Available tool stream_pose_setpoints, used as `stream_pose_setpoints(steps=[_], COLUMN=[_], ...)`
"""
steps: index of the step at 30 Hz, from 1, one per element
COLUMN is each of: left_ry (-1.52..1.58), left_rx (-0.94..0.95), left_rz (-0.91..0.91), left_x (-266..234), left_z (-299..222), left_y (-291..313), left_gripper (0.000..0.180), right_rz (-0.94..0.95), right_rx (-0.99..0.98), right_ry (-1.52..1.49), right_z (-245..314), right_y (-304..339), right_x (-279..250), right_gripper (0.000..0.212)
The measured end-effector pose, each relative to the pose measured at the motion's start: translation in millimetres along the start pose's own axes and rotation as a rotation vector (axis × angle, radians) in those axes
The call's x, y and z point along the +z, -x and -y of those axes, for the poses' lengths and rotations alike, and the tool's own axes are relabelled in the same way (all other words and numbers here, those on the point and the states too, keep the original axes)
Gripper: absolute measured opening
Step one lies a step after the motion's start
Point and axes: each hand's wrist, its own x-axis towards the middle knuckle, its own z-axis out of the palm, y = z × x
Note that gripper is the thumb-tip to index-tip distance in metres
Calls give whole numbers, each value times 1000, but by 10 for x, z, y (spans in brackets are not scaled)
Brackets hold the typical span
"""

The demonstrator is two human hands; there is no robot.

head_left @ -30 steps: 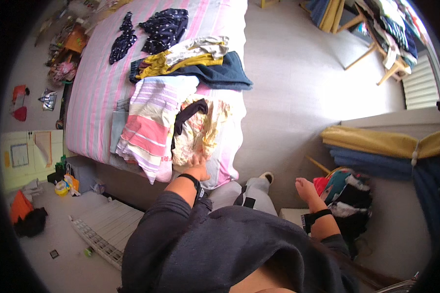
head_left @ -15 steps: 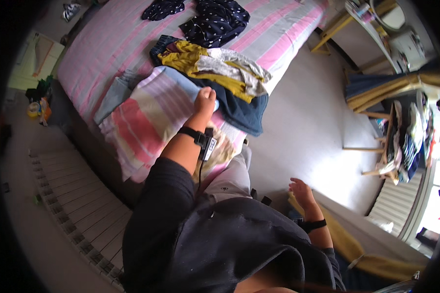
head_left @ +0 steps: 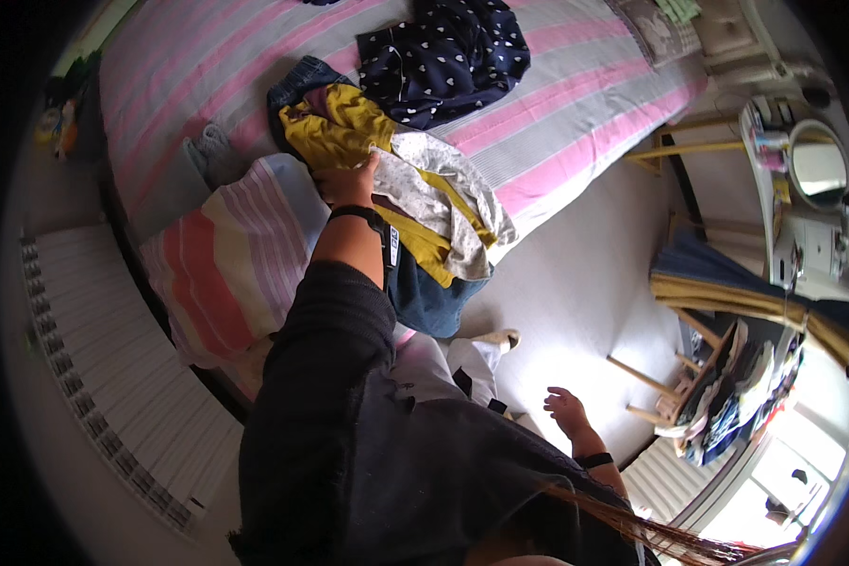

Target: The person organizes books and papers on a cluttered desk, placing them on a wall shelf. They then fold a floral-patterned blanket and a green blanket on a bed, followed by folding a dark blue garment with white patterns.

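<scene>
My left hand [head_left: 349, 183] is at the near edge of a clothes pile on the bed, closed on the mustard-yellow garment [head_left: 335, 123]; cloth partly hides its fingers. Against its thumb lies a white patterned garment [head_left: 424, 179], spread over the yellow one. Dark blue denim [head_left: 434, 300] sticks out underneath. Left of the hand is a folded striped cloth [head_left: 245, 245] in pink, cream and lilac. My right hand [head_left: 566, 411] hangs over the floor with its fingers apart, holding nothing.
The bed has a pink and grey striped cover [head_left: 538, 85]. Navy clothing with white hearts [head_left: 448, 66] lies beyond the pile. At right stand a chair heaped with clothes [head_left: 726, 396] and a table with a round mirror [head_left: 818, 165]. A radiator [head_left: 123, 368] is at left.
My left hand has moved from the striped cloth to the yellow and white garments. My view has turned, and I stand farther along the bed. My right hand stays free.
</scene>
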Motion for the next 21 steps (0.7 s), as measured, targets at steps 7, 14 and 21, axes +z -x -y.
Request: stream_pose_setpoints(steps=[7, 14, 21], left_ry=[-56, -216, -124], left_rx=[77, 57, 620], left_rz=[114, 8, -145], left_x=[59, 30, 356], left_z=[116, 311, -353], left_y=[-158, 798, 1095], left_gripper=[112, 79, 56], right_rz=[188, 5, 3], right_rx=[-167, -599, -634], right_ry=[233, 642, 613], right_z=[173, 587, 1301], right_y=[-708, -1612, -2022], right_x=[-744, -1790, -2423], right_gripper=[33, 30, 30])
